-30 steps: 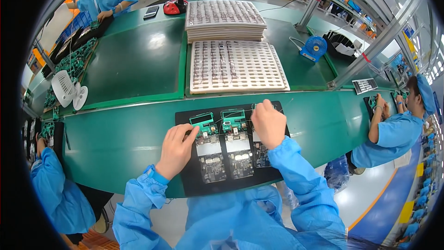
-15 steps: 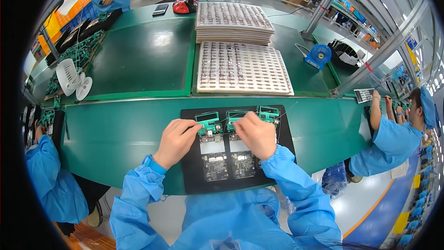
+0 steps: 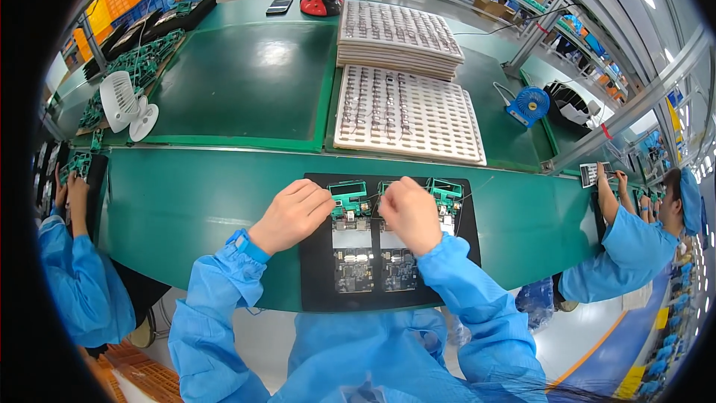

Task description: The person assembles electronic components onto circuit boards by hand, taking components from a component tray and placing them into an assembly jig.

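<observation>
Three dark circuit boards with green frames at their far ends lie side by side on a black mat [image 3: 317,276] in front of me. My left hand [image 3: 293,215] is closed, its fingertips pinched at the left edge of the left green frame [image 3: 349,195]. My right hand [image 3: 412,215] is closed in a pinch over the middle board [image 3: 399,269], hiding most of its green frame. Whatever either hand's fingertips hold is hidden or too small to make out. Thin wires run near the frames. Beside my right hand, the right green frame [image 3: 446,192] shows.
Beyond the mat stand white trays [image 3: 410,116] of small wired parts, with a taller stack [image 3: 399,37] behind. A white fan [image 3: 123,104] is at left, a blue fan [image 3: 528,106] at right. Co-workers in blue sit on both sides [image 3: 634,235].
The whole view has shifted, so the mat appears farther right. My left hand has drawn slightly left from its frame, and my right hand covers more of the middle one.
</observation>
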A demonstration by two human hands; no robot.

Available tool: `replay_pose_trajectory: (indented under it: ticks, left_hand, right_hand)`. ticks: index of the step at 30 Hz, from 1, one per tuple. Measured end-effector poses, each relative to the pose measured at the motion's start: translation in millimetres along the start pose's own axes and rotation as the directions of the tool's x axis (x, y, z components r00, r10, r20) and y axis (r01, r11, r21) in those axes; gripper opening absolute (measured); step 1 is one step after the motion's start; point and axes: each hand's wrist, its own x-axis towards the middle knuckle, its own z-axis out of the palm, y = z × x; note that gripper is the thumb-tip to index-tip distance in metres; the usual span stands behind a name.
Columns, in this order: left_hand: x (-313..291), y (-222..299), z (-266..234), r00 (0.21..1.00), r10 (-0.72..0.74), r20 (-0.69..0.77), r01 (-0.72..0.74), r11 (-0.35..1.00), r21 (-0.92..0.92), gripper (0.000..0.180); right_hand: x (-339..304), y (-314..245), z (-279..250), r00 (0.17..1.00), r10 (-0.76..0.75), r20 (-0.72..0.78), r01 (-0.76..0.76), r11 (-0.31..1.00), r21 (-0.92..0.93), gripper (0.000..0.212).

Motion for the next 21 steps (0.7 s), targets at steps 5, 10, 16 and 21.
replay_pose_trajectory:
  ticks: [5, 10, 16, 21]
  left_hand:
    - [-2.4, 7.6, 11.8, 0.987, -0.135, -0.084, 0.129, 0.989, -0.072, 0.016]
    - [3.5, 24.0, 9.7, 0.849, -0.518, -0.109, 0.47, 0.832, -0.294, 0.017]
    - [29.5, 80.2, -7.3, 0.964, -0.236, -0.121, 0.213, 0.961, -0.175, 0.024]
    - [31.7, 112.4, -10.3, 0.959, -0.273, -0.077, 0.243, 0.93, -0.275, 0.025]
  right_hand:
    - [-10.7, 19.0, -21.5, 0.957, 0.267, -0.111, -0.225, 0.93, 0.289, 0.009]
    - [-26.6, 5.5, -38.3, 0.948, 0.318, 0.015, -0.277, 0.799, 0.533, 0.006]
    - [-46.2, -38.6, -45.1, 0.994, -0.098, 0.043, 0.061, 0.849, 0.524, 0.012]
    - [-74.7, -41.3, -59.2, 0.999, 0.035, 0.022, -0.041, 0.85, 0.525, 0.013]
